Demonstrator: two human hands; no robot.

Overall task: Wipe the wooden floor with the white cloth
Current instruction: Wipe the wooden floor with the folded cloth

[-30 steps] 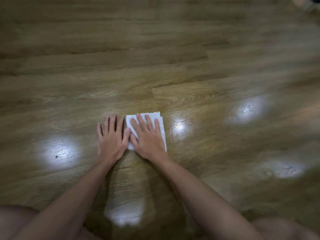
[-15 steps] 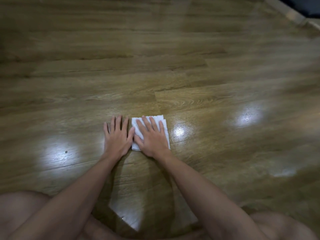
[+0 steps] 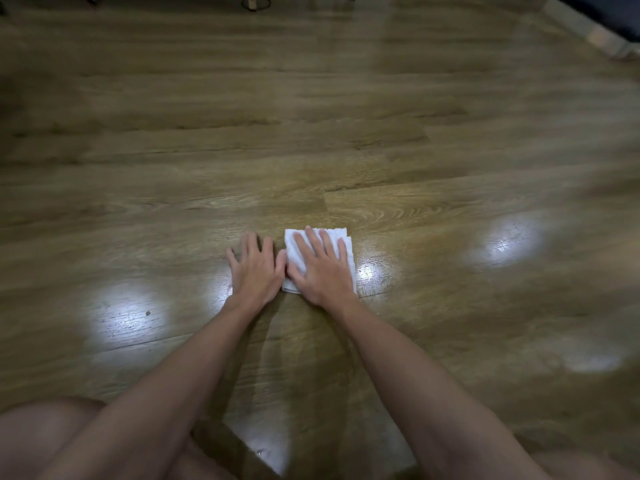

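Note:
A folded white cloth point(image 3: 349, 254) lies on the wooden floor point(image 3: 346, 150) in the middle of the view. My right hand point(image 3: 320, 271) lies flat on top of it with fingers spread, pressing it down and covering most of it. My left hand point(image 3: 254, 268) rests flat on the bare floor just left of the cloth. Its fingers are apart, it holds nothing, and its thumb touches the cloth's left edge.
Bright light reflections dot the glossy planks, and a small dark speck point(image 3: 148, 312) sits in the left one. Dark objects point(image 3: 254, 1) stand at the far top edge. A pale skirting edge point(image 3: 588, 32) runs across the top right. My knee point(image 3: 34, 438) is at the bottom left.
Both hands and the cloth have slid a little forward and to the right across the planks. The view has tilted up, showing more of the far floor.

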